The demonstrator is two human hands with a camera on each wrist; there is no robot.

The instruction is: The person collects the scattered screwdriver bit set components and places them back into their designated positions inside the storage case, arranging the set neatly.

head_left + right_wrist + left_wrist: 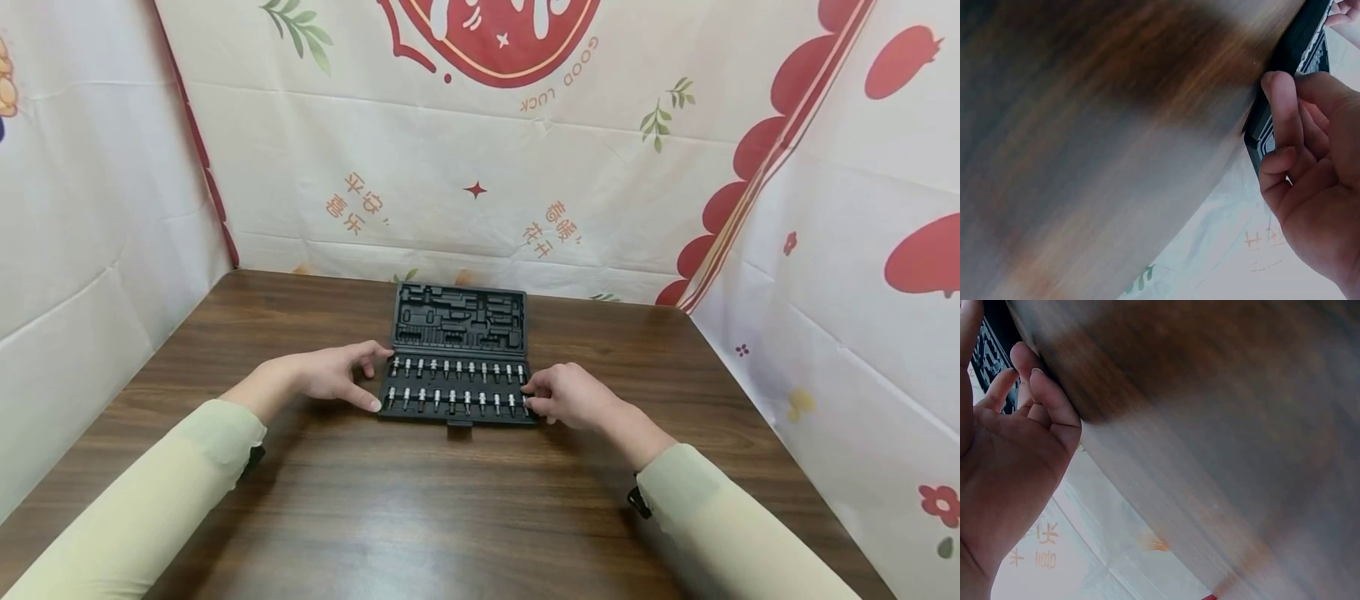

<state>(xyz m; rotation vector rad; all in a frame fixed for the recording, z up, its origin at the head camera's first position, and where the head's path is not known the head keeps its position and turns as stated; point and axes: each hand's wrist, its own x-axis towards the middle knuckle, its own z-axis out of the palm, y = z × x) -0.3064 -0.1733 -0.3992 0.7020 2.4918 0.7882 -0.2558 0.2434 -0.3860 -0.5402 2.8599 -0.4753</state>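
A black socket bit case (491,419) lies opened on the table, its moulded lid (459,317) tilted back. Two rows of silver bit sockets (452,400) fill the base. My left hand (330,373) is spread at the left side, with the thumb by the front corner and a fingertip by the hinge end. At the right end of the front row, my right hand (573,394) pinches the last bit socket (526,407), mostly covered by the fingers. In the right wrist view, the fingertips meet at the edge of the case (1263,112).
The brown wooden table (450,508) extends around the case. A printed white cloth (465,150) hangs behind it and along both sides. A small latch (460,423) juts from the front of the case.
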